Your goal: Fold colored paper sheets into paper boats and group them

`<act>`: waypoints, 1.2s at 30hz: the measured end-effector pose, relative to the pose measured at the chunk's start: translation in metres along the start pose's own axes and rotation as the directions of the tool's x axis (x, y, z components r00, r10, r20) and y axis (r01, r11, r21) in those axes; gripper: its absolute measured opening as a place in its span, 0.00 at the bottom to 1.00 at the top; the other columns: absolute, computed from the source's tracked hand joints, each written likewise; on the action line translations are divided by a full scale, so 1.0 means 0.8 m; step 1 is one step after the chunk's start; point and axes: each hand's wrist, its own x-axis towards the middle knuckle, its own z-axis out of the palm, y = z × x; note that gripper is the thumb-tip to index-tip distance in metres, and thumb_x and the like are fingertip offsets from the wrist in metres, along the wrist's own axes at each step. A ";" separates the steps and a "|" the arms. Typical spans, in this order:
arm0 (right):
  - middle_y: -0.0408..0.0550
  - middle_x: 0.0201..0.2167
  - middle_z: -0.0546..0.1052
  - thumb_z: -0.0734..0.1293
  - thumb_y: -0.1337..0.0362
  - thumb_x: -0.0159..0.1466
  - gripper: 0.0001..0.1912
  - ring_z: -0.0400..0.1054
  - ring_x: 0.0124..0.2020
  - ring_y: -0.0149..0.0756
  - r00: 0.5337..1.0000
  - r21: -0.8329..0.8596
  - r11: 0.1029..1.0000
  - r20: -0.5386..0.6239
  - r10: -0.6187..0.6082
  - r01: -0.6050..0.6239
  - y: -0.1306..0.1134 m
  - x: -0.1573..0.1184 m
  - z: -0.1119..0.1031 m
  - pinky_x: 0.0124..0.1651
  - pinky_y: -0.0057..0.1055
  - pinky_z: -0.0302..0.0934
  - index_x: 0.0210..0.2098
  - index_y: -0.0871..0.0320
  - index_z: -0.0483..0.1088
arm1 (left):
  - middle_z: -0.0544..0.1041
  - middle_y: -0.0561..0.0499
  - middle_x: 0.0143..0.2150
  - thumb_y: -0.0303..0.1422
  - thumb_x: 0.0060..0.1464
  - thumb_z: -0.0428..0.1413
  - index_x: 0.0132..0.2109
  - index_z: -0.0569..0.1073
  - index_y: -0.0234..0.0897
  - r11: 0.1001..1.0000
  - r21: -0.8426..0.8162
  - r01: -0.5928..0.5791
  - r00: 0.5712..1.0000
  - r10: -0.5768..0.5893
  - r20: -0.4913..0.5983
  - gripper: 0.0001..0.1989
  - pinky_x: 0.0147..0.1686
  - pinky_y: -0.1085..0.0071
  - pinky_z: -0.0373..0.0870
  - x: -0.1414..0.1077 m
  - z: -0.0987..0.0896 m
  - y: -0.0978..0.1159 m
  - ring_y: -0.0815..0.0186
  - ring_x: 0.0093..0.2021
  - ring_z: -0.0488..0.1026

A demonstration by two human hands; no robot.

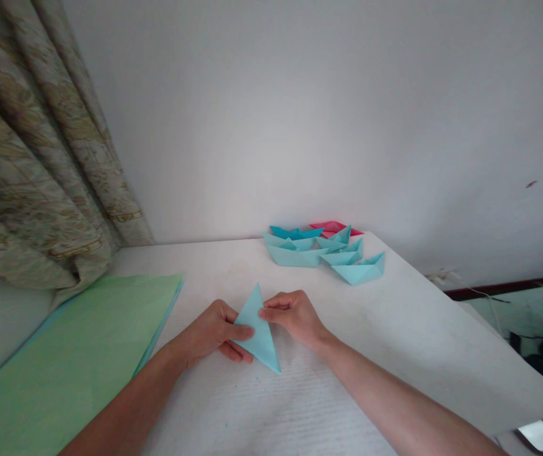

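A light blue folded paper triangle (262,342) is held up over the white table, between my two hands. My left hand (223,332) grips its left side, with the thumb lying across the front and the other fingers behind or below. At its upper right edge, my right hand (294,315) pinches the paper between thumb and forefinger. One corner of the triangle points away from me and another points down to the right. The side of the paper facing the table is hidden.
Several folded paper boats (297,253) in light blue, with a darker blue one (296,233) and a pink one (335,228), stand near the wall. Green and blue sheets (85,354) lie at left beneath a patterned curtain (28,145). A shiny rectangular object (540,436) sits lower right.
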 end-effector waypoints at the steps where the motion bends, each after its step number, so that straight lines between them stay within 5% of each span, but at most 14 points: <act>1: 0.46 0.23 0.77 0.74 0.59 0.46 0.11 0.65 0.23 0.32 1.000 0.000 1.000 -0.004 -0.008 0.008 0.000 0.000 0.000 0.29 0.30 0.58 0.25 0.60 0.78 | 0.81 0.43 0.25 0.41 0.45 0.61 0.30 0.81 0.30 1.000 -0.002 0.007 1.000 -0.007 0.008 0.15 0.26 0.72 0.71 0.000 0.001 0.000 0.60 0.27 0.78; 10: 0.43 0.19 0.74 0.72 0.58 0.49 0.10 0.61 0.22 0.30 0.990 -0.012 0.998 -0.131 -0.060 0.059 -0.008 0.003 -0.003 0.28 0.29 0.55 0.24 0.59 0.77 | 0.80 0.43 0.24 0.37 0.45 0.60 0.26 0.79 0.30 0.998 0.044 0.043 0.989 -0.048 0.136 0.12 0.21 0.73 0.68 -0.001 0.005 -0.006 0.61 0.23 0.77; 15: 0.44 0.19 0.73 0.71 0.57 0.51 0.10 0.60 0.21 0.29 0.985 -0.027 0.996 -0.147 -0.086 0.082 -0.009 0.003 -0.005 0.26 0.28 0.54 0.23 0.59 0.76 | 0.77 0.46 0.19 0.40 0.47 0.58 0.23 0.75 0.31 0.999 0.052 -0.009 0.996 0.004 0.088 0.15 0.18 0.73 0.67 0.002 0.002 -0.007 0.63 0.19 0.74; 21: 0.44 0.18 0.72 0.69 0.57 0.53 0.12 0.60 0.20 0.29 0.986 -0.030 0.995 -0.141 -0.094 0.091 -0.011 0.000 -0.003 0.25 0.27 0.54 0.22 0.60 0.74 | 0.71 0.51 0.16 0.47 0.48 0.56 0.20 0.70 0.33 0.991 0.122 -0.058 0.990 0.041 0.137 0.21 0.11 0.77 0.52 0.000 0.000 -0.007 0.72 0.11 0.63; 27: 0.45 0.20 0.73 0.68 0.56 0.54 0.13 0.59 0.19 0.28 0.990 -0.023 0.997 -0.117 -0.078 0.075 -0.010 0.003 -0.002 0.23 0.27 0.53 0.22 0.60 0.73 | 0.59 0.58 0.10 0.47 0.53 0.51 0.16 0.62 0.37 0.980 0.167 -0.105 0.994 0.102 0.032 0.24 0.11 0.75 0.43 0.000 0.001 -0.003 0.76 0.09 0.51; 36: 0.43 0.17 0.71 0.69 0.57 0.52 0.13 0.57 0.17 0.27 1.000 0.001 1.000 0.026 0.002 -0.002 -0.004 0.005 0.000 0.22 0.26 0.51 0.19 0.60 0.71 | 0.56 0.59 0.08 0.51 0.51 0.51 0.18 0.64 0.36 0.979 0.152 -0.139 0.988 0.148 -0.048 0.25 0.13 0.73 0.40 0.005 0.001 -0.003 0.75 0.09 0.48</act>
